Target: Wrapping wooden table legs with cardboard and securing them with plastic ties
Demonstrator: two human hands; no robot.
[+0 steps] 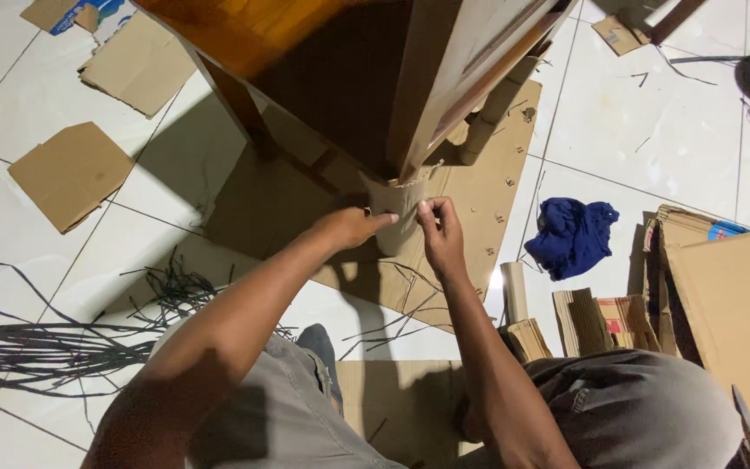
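On tiled floor (pixel 653 148), hands' (pixel 353 227) grip encloses cardboard-wrapped leg (pixel 399 204).

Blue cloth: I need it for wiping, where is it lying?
In the head view the blue cloth lies crumpled on the white tile floor, right of the right hand, beside the cardboard sheet.

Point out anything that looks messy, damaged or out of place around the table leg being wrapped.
Loose dark strands sprawl tangled over the tiles at left, torn cardboard scraps lie scattered, and a blue cloth sits crumpled on the floor. Both hands, left hand and right hand, press the cardboard wrap, whose top edge looks ragged.
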